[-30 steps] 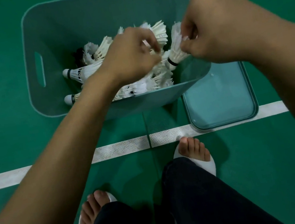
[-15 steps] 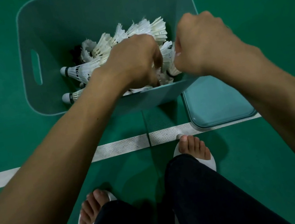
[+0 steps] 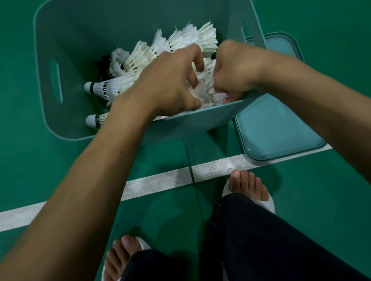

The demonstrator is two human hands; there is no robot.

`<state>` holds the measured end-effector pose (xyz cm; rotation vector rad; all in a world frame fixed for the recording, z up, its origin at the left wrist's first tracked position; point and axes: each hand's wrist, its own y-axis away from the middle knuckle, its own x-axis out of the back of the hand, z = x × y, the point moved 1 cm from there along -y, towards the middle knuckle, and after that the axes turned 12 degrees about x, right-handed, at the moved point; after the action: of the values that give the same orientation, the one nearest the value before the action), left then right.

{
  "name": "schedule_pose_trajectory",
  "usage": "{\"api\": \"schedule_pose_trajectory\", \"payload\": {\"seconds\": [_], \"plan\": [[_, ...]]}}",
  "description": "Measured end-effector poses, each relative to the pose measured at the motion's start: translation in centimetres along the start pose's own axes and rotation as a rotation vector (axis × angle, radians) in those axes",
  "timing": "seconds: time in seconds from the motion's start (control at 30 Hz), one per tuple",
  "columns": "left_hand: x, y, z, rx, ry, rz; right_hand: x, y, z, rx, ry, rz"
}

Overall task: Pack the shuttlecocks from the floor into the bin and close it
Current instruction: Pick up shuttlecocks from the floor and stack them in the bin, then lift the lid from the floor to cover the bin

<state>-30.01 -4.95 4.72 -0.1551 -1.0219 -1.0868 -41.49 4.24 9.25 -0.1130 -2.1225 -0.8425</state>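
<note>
A teal plastic bin (image 3: 76,35) stands open on the green floor and holds several white feather shuttlecocks (image 3: 177,42). Both hands are down inside it near the front wall. My left hand (image 3: 170,86) curls its fingers into the white feathers. My right hand (image 3: 234,72) is closed on a shuttlecock whose feathers (image 3: 206,87) show between the two hands. The bin's teal lid (image 3: 276,129) lies flat on the floor at the bin's right front corner.
A white court line (image 3: 157,182) crosses the green floor in front of the bin. My two feet in white sandals (image 3: 262,201) stand just behind the line, with dark trouser legs below.
Both hands dropped from above the bin's rim down into it and came closer together. The shuttlecock in my right hand went down with it into the pile.
</note>
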Motion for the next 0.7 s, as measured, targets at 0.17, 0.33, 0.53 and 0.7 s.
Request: {"api": "schedule_pose_trajectory", "payload": {"seconds": [0.17,0.33,0.53,0.7], "plan": [[-0.8,-1.5,0.5,0.005,-0.152,-0.047,-0.9,0.0,-0.3,0.016,0.296,-0.014],[-0.1,-1.3,0.6,0.023,-0.138,-0.102,2.6,4.2,-0.2,0.107,0.132,0.424],[1.9,1.3,4.1,0.065,-0.025,0.218,5.4,10.4,5.0,0.105,-0.344,0.837],[-2.5,7.2,12.2,-0.276,0.225,0.597,1.1,9.8,16.9,-0.278,-0.346,0.910]]}}
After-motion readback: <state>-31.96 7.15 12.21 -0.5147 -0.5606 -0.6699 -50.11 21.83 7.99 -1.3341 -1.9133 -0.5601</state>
